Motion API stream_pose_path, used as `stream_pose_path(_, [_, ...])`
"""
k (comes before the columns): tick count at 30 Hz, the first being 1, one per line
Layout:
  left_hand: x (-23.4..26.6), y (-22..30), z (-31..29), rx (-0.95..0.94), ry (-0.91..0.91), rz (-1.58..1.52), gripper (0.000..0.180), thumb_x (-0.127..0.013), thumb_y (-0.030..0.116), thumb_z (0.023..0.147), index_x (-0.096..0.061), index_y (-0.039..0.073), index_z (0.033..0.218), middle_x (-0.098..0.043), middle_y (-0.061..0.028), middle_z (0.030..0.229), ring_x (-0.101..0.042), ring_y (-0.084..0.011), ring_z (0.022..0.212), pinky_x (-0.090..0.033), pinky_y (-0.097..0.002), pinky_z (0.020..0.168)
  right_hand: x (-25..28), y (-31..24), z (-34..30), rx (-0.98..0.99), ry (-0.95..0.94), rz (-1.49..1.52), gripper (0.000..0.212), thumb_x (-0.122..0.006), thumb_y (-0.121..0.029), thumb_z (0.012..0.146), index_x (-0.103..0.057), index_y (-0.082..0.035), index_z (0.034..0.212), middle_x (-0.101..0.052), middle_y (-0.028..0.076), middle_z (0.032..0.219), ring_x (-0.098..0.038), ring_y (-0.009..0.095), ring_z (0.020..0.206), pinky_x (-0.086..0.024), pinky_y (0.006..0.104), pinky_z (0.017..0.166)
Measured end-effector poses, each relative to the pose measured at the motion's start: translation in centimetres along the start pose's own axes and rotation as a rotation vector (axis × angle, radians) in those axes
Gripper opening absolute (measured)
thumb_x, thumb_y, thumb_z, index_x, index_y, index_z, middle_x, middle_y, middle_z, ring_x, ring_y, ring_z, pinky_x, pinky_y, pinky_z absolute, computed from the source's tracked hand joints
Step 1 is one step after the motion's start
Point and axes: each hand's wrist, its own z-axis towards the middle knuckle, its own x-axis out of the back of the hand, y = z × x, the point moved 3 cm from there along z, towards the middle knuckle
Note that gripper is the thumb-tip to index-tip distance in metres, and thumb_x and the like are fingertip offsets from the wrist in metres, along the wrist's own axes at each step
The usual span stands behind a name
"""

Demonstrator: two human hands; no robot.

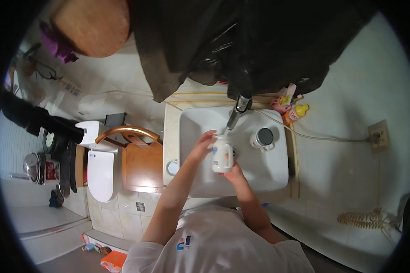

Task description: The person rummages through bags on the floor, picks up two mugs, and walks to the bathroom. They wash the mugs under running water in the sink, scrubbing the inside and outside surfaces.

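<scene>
both forearms reach forward over the white rectangular sink (269,175). the left hand (201,144) and right hand (233,173) clasp an upright white plastic bottle (222,155), top pointing toward the metal faucet (238,110).

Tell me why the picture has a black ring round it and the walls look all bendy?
In the head view, the fisheye lens leaves dark corners and bows straight edges near the rim, like the wall tiles. The middle is sharpest and brightest: the white sink glares a little, and both the left hand and the right hand on the white bottle look slightly soft.
</scene>
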Motion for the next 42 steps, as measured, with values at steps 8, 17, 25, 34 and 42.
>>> stream_pose_path(8, [-1.3,-0.9,-3.1,0.056,0.014,0.476,0.081,-0.081,0.012,0.064,-0.035,0.005,0.131,-0.052,-0.0089,0.117,-0.051,-0.0217,0.109,-0.046,-0.0360,0.088,-1.2,-1.8,0.7,0.106,0.151,-0.415,0.070,-0.039,-0.063,0.088,-0.041,-0.010,0.133,-0.046,0.005,0.128,-0.039,0.017,0.123,-0.030,0.0358,0.102])
stream_pose_path(17, [-4.0,2.5,-4.3,-0.144,0.048,1.618,0.073,-0.075,0.020,0.060,-0.045,0.016,0.126,-0.058,-0.0154,0.112,-0.054,-0.0363,0.106,-0.047,-0.0402,0.086,-0.3,-6.3,4.4,-0.115,0.042,-1.060,0.021,-0.057,-0.022,0.082,-0.061,-0.004,0.093,-0.060,0.006,0.069,-0.058,0.013,0.055,-0.046,0.0273,0.048])
stream_pose_path(25, [-1.1,2.0,-4.6,0.264,-0.218,0.694,0.069,-0.077,0.024,0.062,-0.049,0.004,0.122,-0.058,-0.0052,0.105,-0.056,-0.0163,0.093,-0.046,-0.0301,0.081,-5.2,-9.2,7.1,0.279,-0.155,-1.709,0.016,-0.060,-0.018,0.078,-0.070,-0.006,0.081,-0.068,0.016,0.086,-0.066,0.029,0.079,-0.050,0.0406,0.068])
stream_pose_path(34, [-1.2,2.4,-3.3,0.275,-0.224,0.804,0.075,-0.080,0.023,0.058,-0.048,0.001,0.122,-0.059,-0.0048,0.104,-0.056,-0.0158,0.094,-0.046,-0.0303,0.083,-4.2,-7.3,9.7,0.009,0.211,-1.471,0.034,-0.051,-0.035,0.081,-0.067,-0.009,0.096,-0.065,0.017,0.103,-0.063,0.031,0.094,-0.049,0.0411,0.084])
stream_pose_path(42, [-4.7,3.4,-3.0,-0.411,0.311,2.008,0.079,-0.076,0.025,0.053,-0.047,0.016,0.125,-0.059,-0.0084,0.102,-0.057,-0.0317,0.094,-0.045,-0.0433,0.082,0.9,-4.5,13.8,-0.159,-0.026,-1.585,0.022,-0.062,-0.027,0.075,-0.067,-0.006,0.077,-0.063,0.012,0.067,-0.059,0.022,0.053,-0.045,0.0368,0.046])
